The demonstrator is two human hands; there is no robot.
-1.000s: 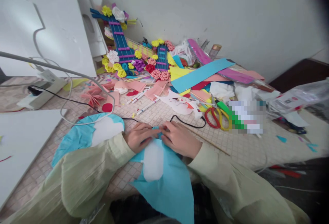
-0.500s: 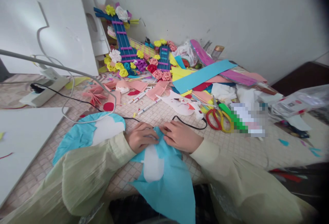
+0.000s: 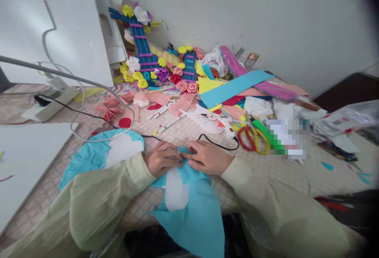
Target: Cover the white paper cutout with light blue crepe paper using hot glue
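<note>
Light blue crepe paper [image 3: 201, 206] lies over a white cut-out shape [image 3: 177, 193] at the table's near edge, its lower end hanging past the edge. At the top of this piece, my left hand [image 3: 164, 158] presses and pinches the paper with curled fingers. My right hand [image 3: 209, 157] grips the same paper just to the right, its fingers meeting the left fingertips. What lies under the fingertips is hidden. Left of my hands, partly beneath my left sleeve, rests a rounded white piece [image 3: 122, 149] edged with gathered blue crepe paper.
Beyond my hands lie a hot glue gun [image 3: 226, 128] with a black cord, scissors [image 3: 253, 139], markers [image 3: 169, 124] and paper scraps. Flower-decorated paper guitars [image 3: 145, 53] lean at the back. A power strip [image 3: 55, 104] and white board [image 3: 32, 159] are on the left.
My right hand's fingers have shifted slightly at the paper's top edge, and a bit more folded blue paper shows between the hands. The left hand stays nearly still.
</note>
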